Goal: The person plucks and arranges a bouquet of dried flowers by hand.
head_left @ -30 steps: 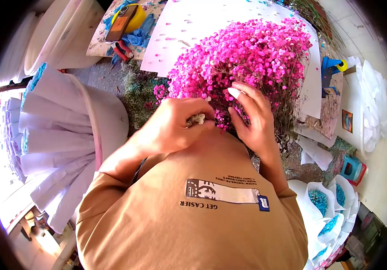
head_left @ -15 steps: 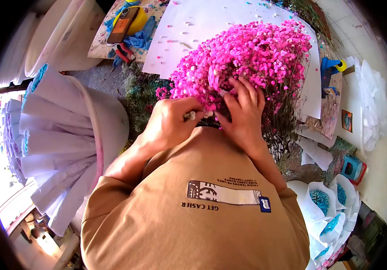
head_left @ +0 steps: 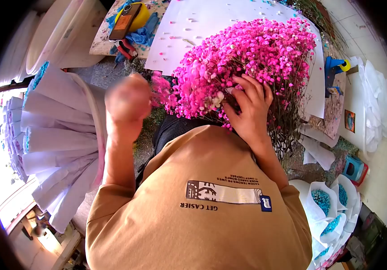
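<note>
A large bunch of pink baby's breath lies over the white sheet, its thin brownish stems hanging down at the right. My right hand grips into the near side of the bunch, fingers bent among the blooms; a small white patch shows by its fingertips. Left of the bunch, my left hand is raised and smeared by motion. Its outline looks like a closed fist, but what it holds cannot be made out. Blurred pink blooms reach toward it from the bunch.
White-wrapped bundles fill a tub on the left. A phone, blue gloves and red-handled pliers lie upper left. The white sheet carries scattered petals. Blue wrapped bouquets stand lower right.
My left hand has moved left and up, away from the near edge of the bunch. My right hand stays in the flowers, shifted slightly right. Loose pink blooms now stretch out on the left.
</note>
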`<action>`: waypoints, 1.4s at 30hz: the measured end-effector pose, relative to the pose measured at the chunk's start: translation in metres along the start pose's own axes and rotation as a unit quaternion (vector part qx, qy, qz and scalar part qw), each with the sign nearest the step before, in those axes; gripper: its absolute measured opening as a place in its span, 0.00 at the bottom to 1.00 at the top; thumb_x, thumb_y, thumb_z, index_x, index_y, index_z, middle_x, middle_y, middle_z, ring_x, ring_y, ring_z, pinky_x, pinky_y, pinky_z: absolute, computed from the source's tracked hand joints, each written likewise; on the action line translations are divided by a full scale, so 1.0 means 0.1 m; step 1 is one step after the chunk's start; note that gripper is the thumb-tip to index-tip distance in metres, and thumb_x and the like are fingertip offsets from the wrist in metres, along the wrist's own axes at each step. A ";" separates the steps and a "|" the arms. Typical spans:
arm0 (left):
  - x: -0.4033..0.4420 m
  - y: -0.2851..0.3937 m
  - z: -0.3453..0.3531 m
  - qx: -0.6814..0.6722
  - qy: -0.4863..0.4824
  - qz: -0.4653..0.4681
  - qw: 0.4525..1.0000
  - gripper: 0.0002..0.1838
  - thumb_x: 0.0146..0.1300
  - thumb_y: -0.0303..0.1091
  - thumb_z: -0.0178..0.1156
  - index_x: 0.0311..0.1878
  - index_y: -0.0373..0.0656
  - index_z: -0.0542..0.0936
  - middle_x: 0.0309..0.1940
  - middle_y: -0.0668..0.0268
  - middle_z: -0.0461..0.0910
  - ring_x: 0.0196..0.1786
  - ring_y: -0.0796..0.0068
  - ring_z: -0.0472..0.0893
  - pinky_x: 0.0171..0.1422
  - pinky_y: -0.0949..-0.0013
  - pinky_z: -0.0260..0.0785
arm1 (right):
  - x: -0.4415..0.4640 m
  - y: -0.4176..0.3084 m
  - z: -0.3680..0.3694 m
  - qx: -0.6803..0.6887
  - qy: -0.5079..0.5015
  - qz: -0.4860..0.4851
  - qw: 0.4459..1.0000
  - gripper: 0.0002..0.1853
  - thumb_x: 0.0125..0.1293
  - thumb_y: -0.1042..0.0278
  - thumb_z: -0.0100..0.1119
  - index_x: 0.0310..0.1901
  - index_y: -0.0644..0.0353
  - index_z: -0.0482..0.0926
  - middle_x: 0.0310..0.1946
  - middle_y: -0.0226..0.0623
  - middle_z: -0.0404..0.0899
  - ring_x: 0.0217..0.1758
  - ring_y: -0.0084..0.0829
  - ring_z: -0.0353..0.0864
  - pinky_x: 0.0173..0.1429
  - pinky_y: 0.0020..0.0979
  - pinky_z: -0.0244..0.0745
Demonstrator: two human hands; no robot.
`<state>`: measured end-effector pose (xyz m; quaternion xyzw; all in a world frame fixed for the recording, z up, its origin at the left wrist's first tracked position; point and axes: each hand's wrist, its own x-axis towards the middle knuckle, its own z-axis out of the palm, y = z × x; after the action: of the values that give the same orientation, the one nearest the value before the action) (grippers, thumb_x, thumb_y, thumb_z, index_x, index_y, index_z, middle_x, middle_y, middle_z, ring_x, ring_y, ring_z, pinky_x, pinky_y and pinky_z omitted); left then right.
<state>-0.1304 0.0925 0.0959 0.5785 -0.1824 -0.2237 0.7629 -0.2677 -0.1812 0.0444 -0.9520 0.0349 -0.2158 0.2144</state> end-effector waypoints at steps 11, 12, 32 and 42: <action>-0.04 0.18 0.58 0.365 -0.081 0.019 0.927 0.09 0.59 0.24 0.67 0.42 0.39 0.79 0.30 0.58 0.83 0.29 0.66 0.82 0.34 0.66 0.75 | 0.01 -0.01 0.04 -0.004 0.002 -0.002 1.000 0.15 0.54 0.66 0.72 0.44 0.56 0.83 0.60 0.33 0.80 0.71 0.38 0.73 0.76 0.51 0.52; -0.01 0.19 0.75 0.365 -0.104 0.000 0.925 0.14 0.59 0.26 0.69 0.48 0.39 0.80 0.30 0.55 0.84 0.30 0.62 0.84 0.34 0.63 0.76 | 0.00 -0.01 0.05 -0.008 0.005 -0.003 1.000 0.16 0.54 0.66 0.73 0.45 0.56 0.83 0.61 0.32 0.80 0.71 0.38 0.73 0.76 0.52 0.51; 0.14 -0.20 0.31 -0.169 0.008 -0.066 0.983 0.12 0.67 0.29 0.62 0.50 0.35 0.77 0.37 0.61 0.78 0.32 0.79 0.74 0.34 0.75 0.66 | 0.00 -0.07 0.00 0.002 -0.005 0.002 1.000 0.19 0.55 0.64 0.74 0.48 0.56 0.84 0.61 0.33 0.79 0.70 0.39 0.73 0.75 0.55 0.51; 0.17 -0.32 0.07 -0.311 -0.051 -0.077 0.946 0.16 0.61 0.21 0.53 0.52 0.39 0.73 0.42 0.42 0.79 0.29 0.66 0.79 0.23 0.71 0.70 | 0.07 -0.01 0.03 0.069 0.078 0.009 0.995 0.13 0.58 0.71 0.71 0.45 0.59 0.83 0.42 0.38 0.85 0.52 0.39 0.82 0.71 0.50 0.58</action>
<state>-0.1247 0.0701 0.0673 0.3120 -0.0974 -0.3566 0.8752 -0.2602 -0.1798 0.0448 -0.9149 0.0456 -0.2892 0.2780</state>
